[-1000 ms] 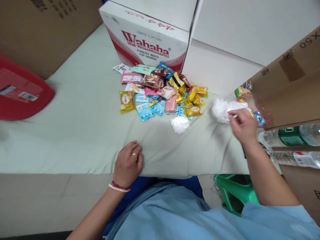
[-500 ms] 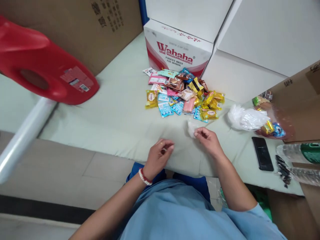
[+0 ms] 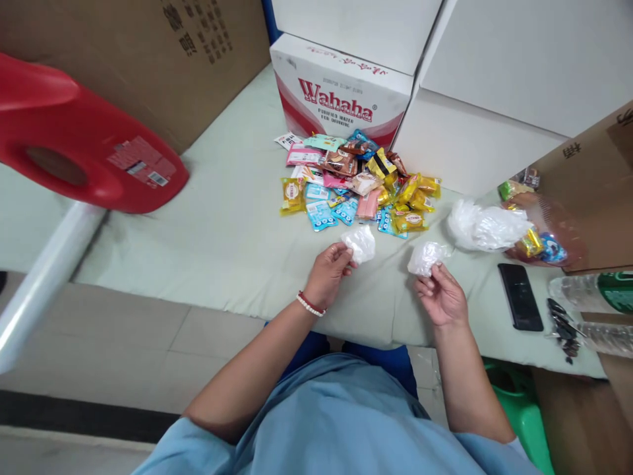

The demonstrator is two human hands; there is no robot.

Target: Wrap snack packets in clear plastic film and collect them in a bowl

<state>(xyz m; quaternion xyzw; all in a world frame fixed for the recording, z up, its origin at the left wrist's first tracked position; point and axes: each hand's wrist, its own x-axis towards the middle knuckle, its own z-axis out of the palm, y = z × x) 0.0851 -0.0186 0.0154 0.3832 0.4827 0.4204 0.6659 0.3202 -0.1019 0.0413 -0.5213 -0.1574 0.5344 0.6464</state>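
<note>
My left hand (image 3: 329, 270) pinches a small crumpled white plastic bag (image 3: 361, 243) just above the pale green cloth (image 3: 222, 231). My right hand (image 3: 439, 295) holds a second small white plastic bag (image 3: 425, 256) a little to the right. Both hands are over the near part of the cloth, in front of a heap of colourful snack packets (image 3: 356, 188).
A Wahaha carton (image 3: 341, 99) and white boxes (image 3: 494, 86) stand behind the heap. A larger bundle of white plastic bags (image 3: 484, 225) lies at the right beside a clear bag of sweets (image 3: 539, 237), a black phone (image 3: 519, 305), keys and water bottles. A red jug (image 3: 79, 148) lies at left.
My right hand left the big bundle at the right and came to the middle with a small bag. My left hand rose from the cloth and took hold of the other small bag.
</note>
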